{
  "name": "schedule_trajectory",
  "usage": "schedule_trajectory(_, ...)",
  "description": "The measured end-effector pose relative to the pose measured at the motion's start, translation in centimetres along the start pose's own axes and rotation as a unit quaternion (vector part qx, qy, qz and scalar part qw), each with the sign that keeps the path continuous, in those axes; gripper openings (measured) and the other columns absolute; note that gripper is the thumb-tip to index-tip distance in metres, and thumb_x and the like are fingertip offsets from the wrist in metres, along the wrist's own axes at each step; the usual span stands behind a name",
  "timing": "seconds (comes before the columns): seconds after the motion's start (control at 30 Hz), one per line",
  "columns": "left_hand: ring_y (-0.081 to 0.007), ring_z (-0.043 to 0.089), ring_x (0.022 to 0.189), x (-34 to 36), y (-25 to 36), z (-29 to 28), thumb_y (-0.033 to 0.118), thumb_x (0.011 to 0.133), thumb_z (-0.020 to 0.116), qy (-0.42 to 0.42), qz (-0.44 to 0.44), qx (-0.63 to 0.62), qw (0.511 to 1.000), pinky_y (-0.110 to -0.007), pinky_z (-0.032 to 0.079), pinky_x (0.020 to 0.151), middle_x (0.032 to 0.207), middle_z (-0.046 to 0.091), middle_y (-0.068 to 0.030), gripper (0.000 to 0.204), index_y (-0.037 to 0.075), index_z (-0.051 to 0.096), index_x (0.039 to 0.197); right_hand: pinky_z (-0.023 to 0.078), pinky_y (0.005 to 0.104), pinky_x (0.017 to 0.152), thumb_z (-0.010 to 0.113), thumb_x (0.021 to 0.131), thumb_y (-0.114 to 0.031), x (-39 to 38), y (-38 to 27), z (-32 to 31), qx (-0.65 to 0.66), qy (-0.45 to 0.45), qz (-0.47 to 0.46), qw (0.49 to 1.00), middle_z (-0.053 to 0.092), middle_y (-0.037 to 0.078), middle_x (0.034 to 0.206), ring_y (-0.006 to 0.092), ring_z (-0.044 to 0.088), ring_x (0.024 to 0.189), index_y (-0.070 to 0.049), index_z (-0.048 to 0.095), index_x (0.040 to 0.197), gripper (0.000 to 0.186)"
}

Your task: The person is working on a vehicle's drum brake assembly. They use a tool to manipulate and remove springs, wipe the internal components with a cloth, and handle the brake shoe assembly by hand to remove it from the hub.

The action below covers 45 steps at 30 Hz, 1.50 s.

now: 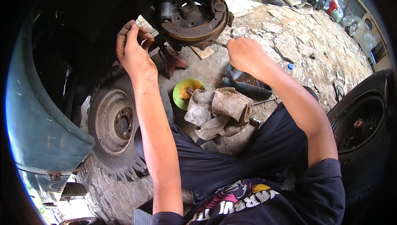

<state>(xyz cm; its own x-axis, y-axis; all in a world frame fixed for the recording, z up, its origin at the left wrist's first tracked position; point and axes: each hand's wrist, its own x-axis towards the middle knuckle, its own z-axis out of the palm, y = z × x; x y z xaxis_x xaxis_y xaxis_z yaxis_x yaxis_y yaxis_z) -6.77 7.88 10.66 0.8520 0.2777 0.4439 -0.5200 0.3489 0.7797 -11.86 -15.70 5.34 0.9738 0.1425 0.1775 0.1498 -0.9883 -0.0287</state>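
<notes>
Head view is showing two bare hands working at a rusty brake (197, 18), which is hanging above the floor (331, 55) at the top of the scene. The right grip (246, 53) is closing tightly round a thin metal tool (219, 43); its handle is hiding inside the fist. The tool is pointing left toward the brake's lower edge, though whether its tip is touching is impossible to tell. The left grip (136, 43) is hovering just beside the brake's left side, palm partly turned in, with the fingers bending loosely and the thumb lying near the forefinger; whether it is pinching anything small, I cannot tell. A grey cylinder (166, 11) is sitting on the brake's left part.

Below, a red stand (174, 62) is standing on the floor between the forearms. Nearer the person, a green bowl (179, 94) with an orange inside is holding small dark parts, and a dirty rag (231, 106) is lying right beside it. A socket (255, 121) is showing at the rag's right edge. A blue-capped bottle (289, 69) is standing behind the right forearm.

One wheel (109, 119) is resting left of the left forearm, near a blue-green panel (45, 113); another wheel (364, 159) is filling the far right. A sandal (339, 90) is lying beyond it.
</notes>
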Motion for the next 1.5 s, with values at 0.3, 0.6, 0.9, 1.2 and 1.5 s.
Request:
schedule_trajectory(0.3, -0.0126, 0.056, 0.067, -0.2, -0.1, 0.5, 0.011, 0.091, 0.059, -0.001, -0.001, 0.009, 1.0, -0.027, 0.047, 0.066, 0.078, 0.059, -0.0039, 0.019, 0.002, 0.061, 0.107, 0.045, 0.0274, 0.052, 0.058, 0.087, -0.006, 2.9, 6.2, -1.7, 0.537, -0.101, 0.059, 0.835, 0.068, 0.017, 0.098, 0.0128, 0.055, 0.058, 0.005, 0.059, 0.121, 0.036)
schedule_trajectory(0.6, -0.0124, 0.057, 0.067, -0.2, -0.4, 0.4, 0.011, 0.091, 0.059, -0.003, 0.001, 0.018, 1.0, -0.027, 0.047, 0.066, 0.077, 0.06, -0.0037, 0.018, 0.003, 0.062, 0.107, 0.046, 0.0302, 0.056, 0.064, 0.093, -0.032, 4.6, 3.3, 0.6, 0.584, 0.045, 0.106, 0.803, 0.064, 0.008, 0.074, 0.0115, 0.054, 0.061, -0.001, 0.068, 0.093, 0.032)
schedule_trajectory(0.9, -0.0126, 0.057, 0.067, 0.0, -0.2, -0.2, 0.011, 0.091, 0.059, -0.001, 0.002, 0.01, 1.0, -0.027, 0.046, 0.066, 0.077, 0.06, -0.0036, 0.019, 0.003, 0.062, 0.107, 0.055, 0.0412, 0.076, 0.062, 0.081, -0.021, 7.6, 2.2, 6.0, 0.382, 0.166, 0.029, 0.909, 0.068, 0.02, 0.083, 0.036, 0.068, 0.083, -0.002, 0.07, 0.088, 0.021)
schedule_trajectory(1.2, -0.012, 0.057, 0.066, -0.1, 0.1, -0.3, 0.012, 0.09, 0.059, 0.003, 0.004, 0.004, 1.0, -0.027, 0.046, 0.066, 0.077, 0.06, -0.004, 0.019, 0.002, 0.062, 0.107, 0.055, 0.0347, 0.065, 0.065, 0.082, -0.012, 8.0, 5.7, 6.9, 0.322, 0.289, -0.026, 0.901, 0.07, 0.017, 0.076, 0.0246, 0.07, 0.068, 0.0, 0.068, 0.091, 0.015)
schedule_trajectory(1.5, -0.0114, 0.057, 0.066, -0.6, 0.1, 0.4, 0.012, 0.091, 0.059, -0.009, 0.005, 0.014, 1.0, -0.026, 0.046, 0.065, 0.076, 0.06, -0.0033, 0.019, 0.002, 0.061, 0.107, 0.055, 0.0416, 0.072, 0.065, 0.081, -0.016, 7.5, 5.2, 5.5, 0.274, 0.241, 0.024, 0.931, 0.068, 0.022, 0.082, 0.0373, 0.068, 0.081, -0.001, 0.067, 0.09, 0.017)
